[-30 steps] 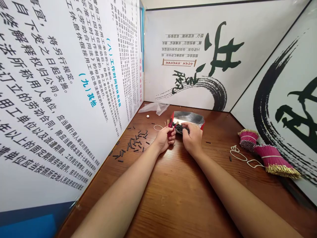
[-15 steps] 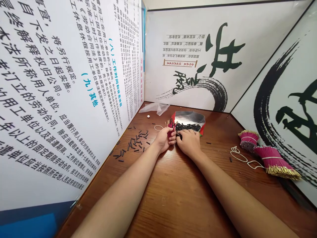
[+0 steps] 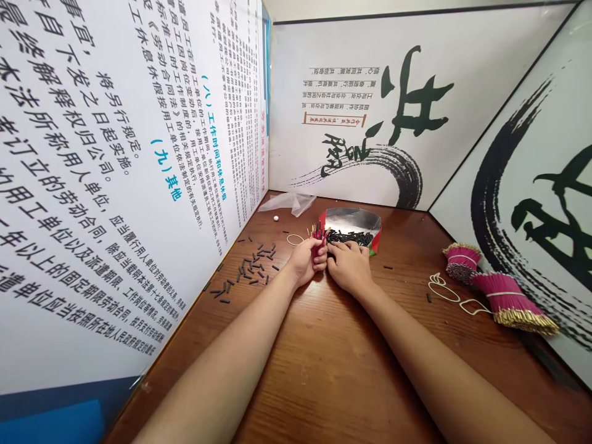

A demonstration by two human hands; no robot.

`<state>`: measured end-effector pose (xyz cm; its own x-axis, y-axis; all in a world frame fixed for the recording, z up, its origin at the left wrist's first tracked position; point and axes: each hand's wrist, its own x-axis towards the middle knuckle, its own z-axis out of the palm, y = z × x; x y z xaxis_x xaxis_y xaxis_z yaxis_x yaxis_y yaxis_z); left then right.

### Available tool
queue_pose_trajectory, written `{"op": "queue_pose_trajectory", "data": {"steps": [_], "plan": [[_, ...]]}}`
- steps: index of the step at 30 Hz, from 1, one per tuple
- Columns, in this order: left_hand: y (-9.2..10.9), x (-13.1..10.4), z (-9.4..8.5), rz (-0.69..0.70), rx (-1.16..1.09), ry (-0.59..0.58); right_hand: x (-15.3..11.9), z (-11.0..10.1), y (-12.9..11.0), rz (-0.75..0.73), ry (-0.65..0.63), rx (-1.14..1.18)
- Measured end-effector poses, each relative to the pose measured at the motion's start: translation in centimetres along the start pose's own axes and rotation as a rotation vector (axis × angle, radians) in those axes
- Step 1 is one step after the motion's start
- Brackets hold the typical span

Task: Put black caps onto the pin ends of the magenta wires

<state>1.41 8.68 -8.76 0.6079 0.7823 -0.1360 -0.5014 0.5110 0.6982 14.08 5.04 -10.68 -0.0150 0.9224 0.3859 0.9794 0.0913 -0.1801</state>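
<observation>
Where the left hand (image 3: 308,261) closes: around one bunch of magenta wires (image 3: 317,234), tips upward, gripped in curled fingers.
Right hand (image 3: 350,266): fingers bent at the near edge of the box (image 3: 354,218), just beside the left hand; whether they pinch anything is hidden.
Box contents: one heap of black tubes (image 3: 350,237), too many to count; the right hand blocks part of the view in.
Loose tubes (image 3: 251,270): dozens scattered left of the hands, two singly on the right.
Wire bundles (image 3: 515,299): two, banded, side by side at far right.
White cord (image 3: 457,300): looped beside them.
Thin ring (image 3: 288,240): one, left of the box.
Plastic sheet (image 3: 293,202): one, clear, behind.
Panels (image 3: 287,49): three, walling the table (image 3: 305,370).
</observation>
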Motion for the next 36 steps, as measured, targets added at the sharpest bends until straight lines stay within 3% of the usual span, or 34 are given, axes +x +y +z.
{"op": "queue_pose_trajectory", "data": {"steps": [9,18,31,36], "plan": [[0.0,0.0,0.2,0.017,0.003,0.003,0.4,0.1,0.2,0.065,0.193,0.162],[-0.5,0.2,0.1,0.099,0.116,0.038,0.8,0.1,0.8,0.038,0.436,0.67],[-1.2,0.2,0.7,0.13,0.314,0.086,0.9,0.0,0.2,0.175,0.475,1.097],[-1.2,0.3,0.9,0.123,0.342,0.097,1.0,-0.4,0.1,0.213,0.513,1.15]]}}
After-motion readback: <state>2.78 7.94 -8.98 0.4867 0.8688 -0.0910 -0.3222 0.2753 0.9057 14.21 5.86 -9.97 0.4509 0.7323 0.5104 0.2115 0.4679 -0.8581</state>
